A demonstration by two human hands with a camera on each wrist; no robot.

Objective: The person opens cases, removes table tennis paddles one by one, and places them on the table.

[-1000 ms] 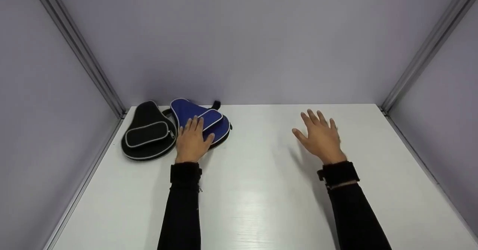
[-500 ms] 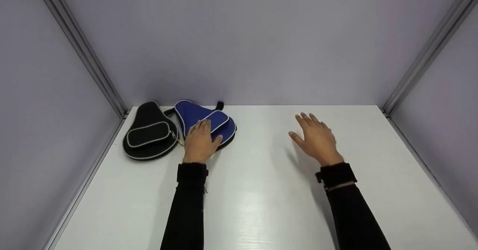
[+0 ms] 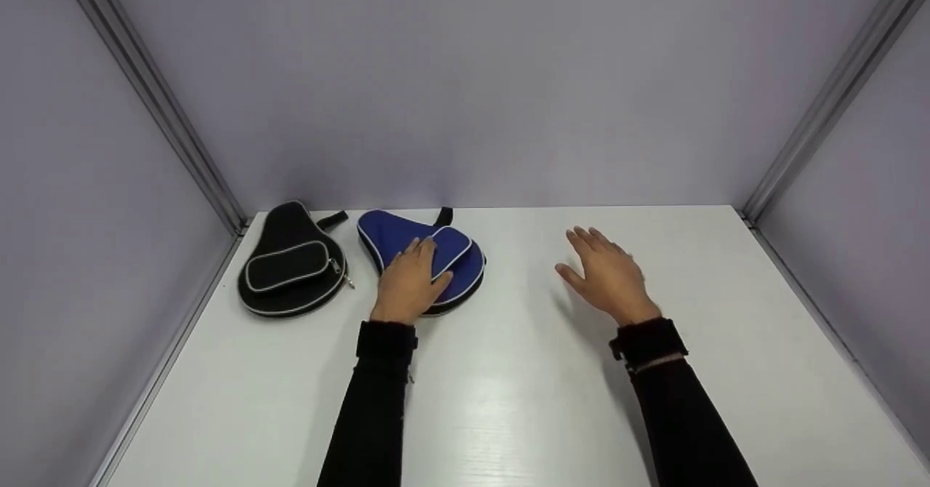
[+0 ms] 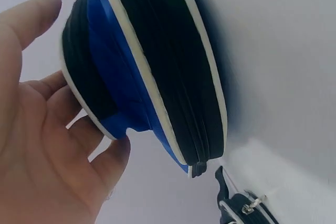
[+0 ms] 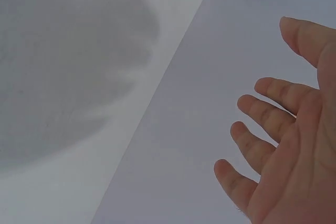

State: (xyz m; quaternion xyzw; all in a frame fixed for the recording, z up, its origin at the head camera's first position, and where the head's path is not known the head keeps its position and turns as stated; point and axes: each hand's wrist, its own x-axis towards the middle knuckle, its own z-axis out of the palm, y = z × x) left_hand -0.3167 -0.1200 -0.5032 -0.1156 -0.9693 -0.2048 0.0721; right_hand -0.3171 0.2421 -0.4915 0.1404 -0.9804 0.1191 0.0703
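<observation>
Two table tennis bat cases with white piping lie at the back left of the table: a black one (image 3: 287, 265) and, to its right, a blue one (image 3: 396, 232). My left hand (image 3: 408, 280) rests over the blue case beside its raised pocket (image 3: 452, 247). In the left wrist view the fingers (image 4: 107, 158) lie against the edge of that pocket, while the thumb (image 4: 37, 19) stands away from it. Over the right half of the table my right hand (image 3: 610, 280) hovers with fingers spread, holding nothing; its shadow falls on the tabletop.
The white table (image 3: 487, 400) is enclosed by a back wall (image 3: 494, 87) and side walls with metal corner posts (image 3: 835, 94). A black strap (image 3: 333, 220) sticks out beside the black case, toward the blue one.
The blue case has slid right and slightly nearer with my left hand, opening a gap from the black case and exposing its strap. My right hand has drifted slightly left.
</observation>
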